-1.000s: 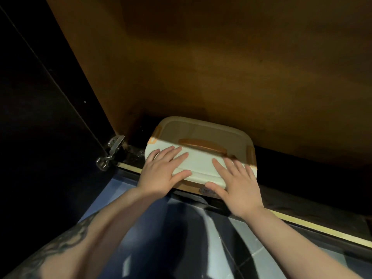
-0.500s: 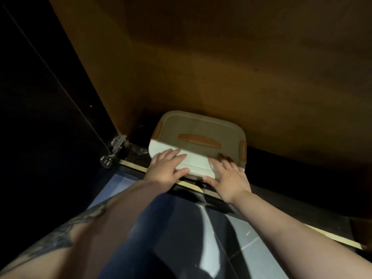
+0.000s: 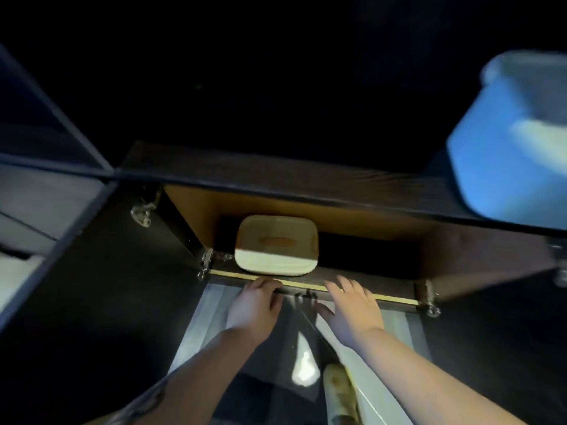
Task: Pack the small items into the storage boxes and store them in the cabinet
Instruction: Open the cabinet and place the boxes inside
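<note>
Inside the cabinet [image 3: 196,210] sits the box [image 3: 276,245]. Both hands, left hand [image 3: 254,305] and right hand [image 3: 352,308], are flat and empty. A shutting door [image 3: 101,286] might bump the box.

My bare left hand [image 3: 254,305] and right hand [image 3: 352,308] hover over a glossy tiled floor [image 3: 395,332] that mirrors a bright light. The storage box [image 3: 277,245] looks like smooth cream plastic with a matt lid and a tan handle. The cabinet [image 3: 276,170] is dark wood-grain board, matt outside, with a warm orange-brown smooth lining inside. Its hinges [image 3: 207,262] are shiny metal. A blurred blue tub [image 3: 506,142] looks like smooth plastic.
</note>
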Demonstrator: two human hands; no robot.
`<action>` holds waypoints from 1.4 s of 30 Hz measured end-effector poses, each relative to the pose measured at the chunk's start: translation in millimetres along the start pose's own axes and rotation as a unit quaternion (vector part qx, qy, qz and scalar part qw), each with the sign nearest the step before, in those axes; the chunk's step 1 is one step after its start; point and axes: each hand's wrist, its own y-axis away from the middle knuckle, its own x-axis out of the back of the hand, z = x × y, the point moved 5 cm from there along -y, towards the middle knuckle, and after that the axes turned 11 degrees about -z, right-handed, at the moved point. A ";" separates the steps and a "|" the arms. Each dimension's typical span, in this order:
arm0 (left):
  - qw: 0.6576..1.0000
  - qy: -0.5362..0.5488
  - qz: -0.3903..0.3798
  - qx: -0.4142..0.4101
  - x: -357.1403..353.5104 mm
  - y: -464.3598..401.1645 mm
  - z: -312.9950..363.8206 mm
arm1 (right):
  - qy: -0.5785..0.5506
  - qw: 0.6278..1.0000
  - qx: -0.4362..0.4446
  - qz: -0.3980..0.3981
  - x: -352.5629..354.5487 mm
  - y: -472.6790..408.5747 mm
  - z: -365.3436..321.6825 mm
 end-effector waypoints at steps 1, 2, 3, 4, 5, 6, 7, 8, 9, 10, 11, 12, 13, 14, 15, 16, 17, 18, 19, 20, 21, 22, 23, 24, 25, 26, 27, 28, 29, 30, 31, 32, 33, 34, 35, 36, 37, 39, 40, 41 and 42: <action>1.000 -0.001 -0.002 -0.013 18.0 15.7 22.1 | -0.004 1.000 -0.012 -0.001 19.8 27.6 2.7; 1.000 -0.002 0.000 -0.029 34.4 30.9 45.5 | -0.011 1.000 -0.022 0.002 39.2 54.7 6.2; 0.999 -0.009 0.001 -0.048 50.4 42.6 70.9 | -0.018 0.999 -0.031 0.012 59.7 79.1 10.2; 0.998 -0.019 0.001 -0.065 65.9 52.0 96.7 | -0.024 0.999 -0.039 0.026 81.2 101.5 15.6; 0.996 -0.027 0.005 -0.086 79.7 59.9 122.1 | -0.030 0.997 -0.046 0.047 100.7 122.4 21.7; 0.993 -0.036 0.012 -0.108 92.2 65.7 147.6 | -0.031 0.996 -0.052 0.072 119.0 141.9 28.4; 0.991 -0.043 0.023 -0.128 102.6 71.1 172.8 | -0.030 0.993 -0.057 0.097 136.0 160.5 35.4; 0.988 -0.049 0.039 -0.145 111.5 76.7 197.6 | -0.032 0.990 -0.062 0.122 151.5 177.8 43.0; 0.984 -0.051 0.060 -0.161 119.4 80.7 222.2 | -0.034 0.986 -0.067 0.152 166.9 192.9 52.3; 0.980 -0.049 0.080 -0.175 126.3 81.7 247.2 | -0.031 0.980 -0.071 0.181 183.5 205.4 63.1; 0.977 -0.041 0.098 -0.186 132.0 81.1 271.2 | -0.029 0.975 -0.077 0.206 198.7 215.9 74.6; 0.973 -0.029 0.115 -0.197 136.0 79.5 294.4 | -0.029 0.970 -0.080 0.229 212.5 224.7 87.3; 0.968 -0.020 0.132 -0.214 138.5 75.9 317.2 | -0.026 0.964 -0.082 0.250 225.3 230.9 101.0; 0.962 -0.016 0.147 -0.232 139.4 70.7 338.8 | -0.022 0.960 -0.081 0.269 237.1 234.8 115.4; 0.956 -0.015 0.158 -0.247 139.6 64.3 358.8 | -0.017 0.955 -0.078 0.286 248.9 237.0 130.1; 0.952 -0.013 0.166 -0.256 139.3 56.5 376.2 | -0.015 0.951 -0.073 0.300 260.1 237.6 145.7; 0.951 -0.013 0.171 -0.258 138.1 46.3 391.2 | -0.017 0.947 -0.070 0.312 271.6 236.5 162.7; 0.951 -0.014 0.175 -0.256 136.6 34.8 403.3 | -0.020 0.944 -0.069 0.322 282.6 233.8 180.3; 0.952 -0.019 0.175 -0.250 134.9 22.9 412.3 | -0.024 0.941 -0.069 0.330 292.3 229.8 197.9; 0.954 -0.029 0.176 -0.239 133.2 10.9 419.3 | -0.025 0.939 -0.067 0.335 301.3 224.0 214.8; 0.958 -0.043 0.176 -0.224 132.0 -0.2 424.6 | -0.022 0.940 -0.066 0.334 309.2 216.4 230.5; 0.962 -0.060 0.174 -0.203 130.8 -10.2 428.5 | -0.016 0.942 -0.068 0.327 315.1 207.8 244.4; 0.965 -0.083 0.170 -0.181 129.1 -18.9 430.7 | -0.006 0.946 -0.073 0.316 318.7 198.4 256.7; 0.967 -0.110 0.165 -0.160 126.8 -26.9 432.1 | 0.010 0.950 -0.078 0.303 321.0 188.6 267.7; 0.968 -0.135 0.159 -0.141 123.8 -33.4 431.4 | 0.023 0.953 -0.080 0.290 321.6 179.5 277.3; 0.969 -0.147 0.152 -0.126 120.6 -38.6 429.1 | 0.028 0.956 -0.079 0.280 321.5 171.5 285.7; 0.972 -0.143 0.146 -0.116 117.7 -43.6 426.1 | 0.025 0.957 -0.072 0.278 322.9 164.9 293.7; 0.976 -0.130 0.140 -0.108 115.5 -48.3 423.3 | 0.011 0.958 -0.059 0.281 325.5 159.3 301.0; 0.980 -0.110 0.132 -0.102 114.7 -53.2 421.0 | -0.009 0.958 -0.042 0.283 329.2 154.3 307.2; 0.984 -0.084 0.119 -0.099 115.2 -58.9 418.9 | -0.026 0.959 -0.025 0.281 332.3 149.2 312.9; 0.988 -0.057 0.102 -0.097 116.1 -64.9 417.0 | -0.032 0.958 -0.012 0.284 335.3 144.7 318.7; 0.991 -0.035 0.084 -0.097 117.5 -70.4 416.4 | -0.034 0.955 -0.008 0.293 338.1 141.6 326.0; 0.993 -0.019 0.068 -0.098 119.3 -75.0 416.1 | -0.039 0.952 -0.014 0.303 340.2 140.0 334.7; 0.993 -0.003 0.057 -0.099 121.3 -79.2 415.4 | -0.054 0.949 -0.023 0.309 342.1 139.6 343.5; 0.994 0.014 0.051 -0.100 123.3 -83.2 414.3 | -0.076 0.947 -0.022 0.312 343.9 138.8 351.3; 0.993 0.027 0.048 -0.101 124.6 -86.5 412.7 | -0.101 0.945 -0.012 0.311 345.8 137.1 356.9; 0.993 0.033 0.051 -0.104 125.2 -89.9 410.1 | -0.129 0.944 0.000 0.305 346.3 134.9 360.4; 0.989 0.046 0.081 -0.118 123.9 -94.5 404.5 | -0.198 0.937 0.009 0.286 343.7 130.0 364.9; 0.983 0.076 0.100 -0.132 122.6 -95.5 402.4 | -0.233 0.932 0.005 0.277 341.1 127.8 366.7; 0.974 0.131 0.111 -0.147 120.0 -95.8 401.2 | -0.262 0.927 -0.003 0.267 338.6 126.3 368.1; 0.962 0.194 0.114 -0.157 116.8 -95.6 400.3 | -0.285 0.924 -0.010 0.254 336.7 125.4 368.9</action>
